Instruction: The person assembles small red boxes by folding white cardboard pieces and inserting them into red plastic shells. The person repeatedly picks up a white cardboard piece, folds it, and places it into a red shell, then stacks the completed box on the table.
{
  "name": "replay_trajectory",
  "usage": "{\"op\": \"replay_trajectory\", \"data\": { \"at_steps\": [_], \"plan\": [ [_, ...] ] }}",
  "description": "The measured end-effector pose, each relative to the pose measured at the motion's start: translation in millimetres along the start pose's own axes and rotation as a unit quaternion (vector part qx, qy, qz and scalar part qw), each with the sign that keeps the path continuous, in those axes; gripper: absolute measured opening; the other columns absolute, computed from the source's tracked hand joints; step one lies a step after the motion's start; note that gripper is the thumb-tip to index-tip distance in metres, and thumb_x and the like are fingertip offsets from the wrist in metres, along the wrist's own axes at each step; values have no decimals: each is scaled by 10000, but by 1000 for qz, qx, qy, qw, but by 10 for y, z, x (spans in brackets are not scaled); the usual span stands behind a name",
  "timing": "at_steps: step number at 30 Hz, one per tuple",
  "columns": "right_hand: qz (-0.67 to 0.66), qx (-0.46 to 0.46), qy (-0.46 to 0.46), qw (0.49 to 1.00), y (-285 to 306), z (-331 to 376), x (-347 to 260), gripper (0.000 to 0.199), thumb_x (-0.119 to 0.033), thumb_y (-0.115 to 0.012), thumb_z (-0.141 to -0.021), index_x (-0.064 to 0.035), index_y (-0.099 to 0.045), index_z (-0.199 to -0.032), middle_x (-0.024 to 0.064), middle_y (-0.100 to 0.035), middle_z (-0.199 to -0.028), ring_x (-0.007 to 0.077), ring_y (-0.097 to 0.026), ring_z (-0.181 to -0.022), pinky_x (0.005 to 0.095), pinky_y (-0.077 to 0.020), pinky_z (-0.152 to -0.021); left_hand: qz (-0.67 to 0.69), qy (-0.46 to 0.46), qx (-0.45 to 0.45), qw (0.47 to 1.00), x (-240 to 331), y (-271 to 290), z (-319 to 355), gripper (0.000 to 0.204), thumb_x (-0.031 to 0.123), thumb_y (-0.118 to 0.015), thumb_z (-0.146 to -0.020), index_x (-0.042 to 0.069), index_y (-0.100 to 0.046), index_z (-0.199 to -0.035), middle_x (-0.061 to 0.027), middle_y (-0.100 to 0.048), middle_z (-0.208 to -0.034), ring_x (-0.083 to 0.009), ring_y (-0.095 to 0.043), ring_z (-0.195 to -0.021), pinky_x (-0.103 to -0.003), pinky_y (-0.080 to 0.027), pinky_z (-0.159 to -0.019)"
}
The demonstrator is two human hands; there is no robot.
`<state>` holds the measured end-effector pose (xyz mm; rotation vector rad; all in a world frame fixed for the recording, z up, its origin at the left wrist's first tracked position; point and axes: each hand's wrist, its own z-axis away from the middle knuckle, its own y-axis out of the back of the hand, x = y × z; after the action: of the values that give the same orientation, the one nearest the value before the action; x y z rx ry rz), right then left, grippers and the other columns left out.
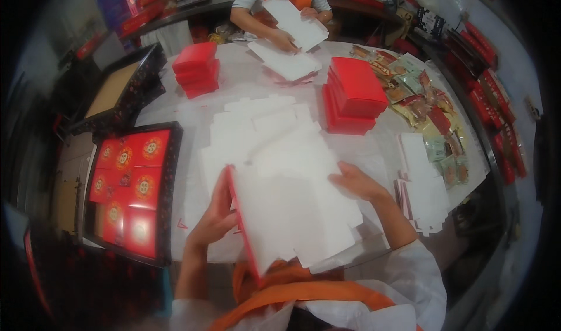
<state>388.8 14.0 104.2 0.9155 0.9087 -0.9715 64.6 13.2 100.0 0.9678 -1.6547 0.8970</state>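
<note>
A flat white cardboard box blank (286,196) with a red outer side is tilted up in front of me. My left hand (217,217) grips its red left edge, thumb and fingers closed on the card. At the blank's right side is my right hand (355,182), fingers stretched toward the card; whether they touch it is unclear. More white blanks (257,117) lie spread beneath and beyond on the table. Left of my hands stands a black-rimmed tray (174,185) holding several red boxes (145,188) with gold round designs.
Stacked red boxes stand at the far left (197,71) and right of centre (355,91). Wrapped packets (429,100) cover the table's right side, near more blanks (423,185). Across the table (234,53), a person in an orange apron holds a white blank (298,24).
</note>
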Motion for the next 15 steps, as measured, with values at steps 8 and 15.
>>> {"op": "replay_trajectory", "data": {
  "at_steps": [8,15],
  "plan": [
    [83,-105,69,989,-360,161,44,459,-144,-440,-899,-24,-315,-1324,103,-446,-1258,177,-391,-1170,288,-287,-987,-331,138,-71,931,-401,-159,-136,362,249,-653,-755,18,-490,-980,-177,-574,-907,-317,-564,-862,-357,-443,-760],
    [-82,-117,-61,988,-581,115,66,452,-357,-345,-936,-16,-458,-1210,79,-513,-1171,135,-472,-1037,264,-370,-903,-286,238,-43,927,-290,-328,15,211,157,-662,-756,20,-557,-877,-44,-589,-741,-80,-540,-678,-224,-455,-623]
  ]
}}
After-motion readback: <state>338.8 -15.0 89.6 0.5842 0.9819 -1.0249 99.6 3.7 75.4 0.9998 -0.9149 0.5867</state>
